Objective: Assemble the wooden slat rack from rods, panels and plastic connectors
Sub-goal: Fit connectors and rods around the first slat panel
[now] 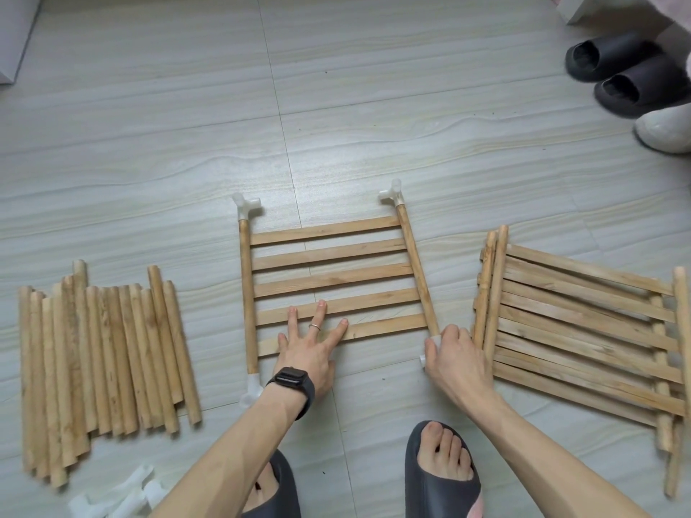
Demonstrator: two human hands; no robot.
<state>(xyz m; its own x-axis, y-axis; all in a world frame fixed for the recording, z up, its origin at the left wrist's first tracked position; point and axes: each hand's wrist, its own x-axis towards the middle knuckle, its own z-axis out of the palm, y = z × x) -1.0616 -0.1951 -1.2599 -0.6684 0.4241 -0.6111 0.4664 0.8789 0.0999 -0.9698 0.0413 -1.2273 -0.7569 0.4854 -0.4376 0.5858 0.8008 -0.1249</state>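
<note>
The pale floor (149,125) carries loose rods (104,360) at nine o'clock, a slat panel (332,254) centrally, stacked panels (583,330) at three o'clock.

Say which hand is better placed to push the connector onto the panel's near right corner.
Right. The right hand grips the connector at that corner, while the left hand lies flat on the panel, probably best kept there to steady it.
</note>
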